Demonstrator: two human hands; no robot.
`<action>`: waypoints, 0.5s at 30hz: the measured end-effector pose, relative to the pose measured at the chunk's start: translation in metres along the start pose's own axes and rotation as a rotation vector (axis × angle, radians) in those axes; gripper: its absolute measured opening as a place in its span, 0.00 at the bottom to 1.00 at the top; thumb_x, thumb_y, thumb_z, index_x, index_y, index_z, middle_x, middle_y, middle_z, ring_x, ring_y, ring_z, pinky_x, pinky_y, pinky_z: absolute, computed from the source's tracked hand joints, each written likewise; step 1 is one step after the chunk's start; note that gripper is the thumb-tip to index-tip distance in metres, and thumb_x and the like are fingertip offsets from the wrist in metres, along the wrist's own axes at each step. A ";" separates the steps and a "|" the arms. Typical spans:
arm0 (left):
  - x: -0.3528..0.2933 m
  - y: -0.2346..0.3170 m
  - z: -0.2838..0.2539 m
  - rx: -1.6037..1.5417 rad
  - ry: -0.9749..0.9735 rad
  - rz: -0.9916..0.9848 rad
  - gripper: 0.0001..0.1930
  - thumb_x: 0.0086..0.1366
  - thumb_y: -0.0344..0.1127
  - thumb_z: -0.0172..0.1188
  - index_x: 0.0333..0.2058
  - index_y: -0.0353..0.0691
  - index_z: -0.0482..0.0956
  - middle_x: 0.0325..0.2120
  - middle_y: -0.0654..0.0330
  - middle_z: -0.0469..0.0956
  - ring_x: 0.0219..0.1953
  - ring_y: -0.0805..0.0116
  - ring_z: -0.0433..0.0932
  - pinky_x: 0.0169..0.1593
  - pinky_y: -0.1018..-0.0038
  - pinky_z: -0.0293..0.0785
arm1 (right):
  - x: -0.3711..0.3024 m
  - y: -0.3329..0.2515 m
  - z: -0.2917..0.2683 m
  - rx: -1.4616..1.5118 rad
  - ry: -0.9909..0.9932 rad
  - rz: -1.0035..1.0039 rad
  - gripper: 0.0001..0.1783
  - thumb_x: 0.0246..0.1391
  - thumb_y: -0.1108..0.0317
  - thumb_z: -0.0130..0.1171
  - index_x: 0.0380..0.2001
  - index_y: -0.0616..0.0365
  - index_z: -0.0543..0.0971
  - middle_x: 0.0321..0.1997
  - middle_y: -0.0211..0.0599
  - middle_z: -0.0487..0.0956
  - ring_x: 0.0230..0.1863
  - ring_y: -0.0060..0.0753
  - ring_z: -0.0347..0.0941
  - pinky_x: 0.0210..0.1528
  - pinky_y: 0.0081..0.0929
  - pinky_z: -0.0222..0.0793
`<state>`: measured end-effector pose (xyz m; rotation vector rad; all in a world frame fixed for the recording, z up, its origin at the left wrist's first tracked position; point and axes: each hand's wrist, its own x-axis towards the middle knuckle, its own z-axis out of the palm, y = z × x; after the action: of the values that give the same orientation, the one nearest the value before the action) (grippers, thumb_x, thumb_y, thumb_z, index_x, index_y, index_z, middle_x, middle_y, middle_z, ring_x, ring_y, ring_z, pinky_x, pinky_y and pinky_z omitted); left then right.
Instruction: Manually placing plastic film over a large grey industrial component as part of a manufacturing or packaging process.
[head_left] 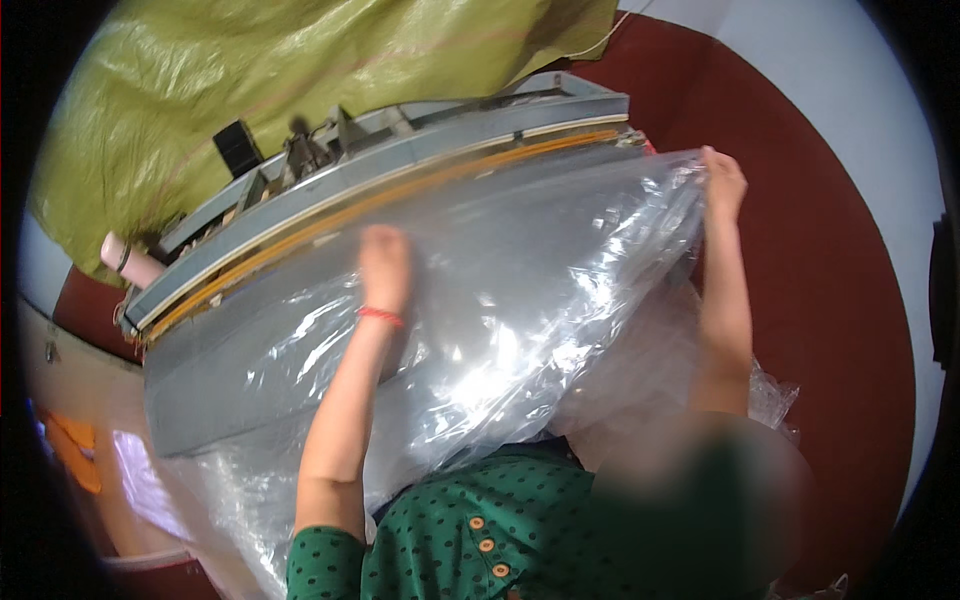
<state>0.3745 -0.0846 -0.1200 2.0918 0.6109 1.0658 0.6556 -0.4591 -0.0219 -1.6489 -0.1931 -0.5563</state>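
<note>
A large sheet of clear plastic film (500,335) lies over a grey flat surface (215,375) and drapes down toward my body, wrinkled and glossy. At the far right corner of the film, my right hand (725,185) is closed on its edge, holding it raised in a pinch. My left hand (385,265), with a red band at the wrist, rests on or just over the film near the middle. Its fingers are smeared by motion, so their closing does not show. Just beyond that hand runs an orange strip (400,187) along the machine.
Behind the strip stands a long grey metal frame (400,140) with a black block (237,148) on it. A pink cylinder (130,258) sits at its left end. Yellow-green sheeting (300,50) hangs at the back. To the right is a dark red surface (810,300).
</note>
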 end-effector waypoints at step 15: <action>0.064 -0.167 -0.136 -0.024 0.537 -0.339 0.10 0.56 0.35 0.49 0.25 0.32 0.69 0.18 0.61 0.70 0.21 0.75 0.65 0.27 0.78 0.65 | -0.114 0.071 0.248 0.028 -0.206 -0.107 0.11 0.43 0.64 0.59 0.21 0.62 0.72 0.15 0.37 0.73 0.17 0.26 0.68 0.24 0.23 0.64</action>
<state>0.2811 0.1161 -0.1586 1.5944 1.1577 1.4218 0.6487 -0.2092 -0.1521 -1.6747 -0.4402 -0.4611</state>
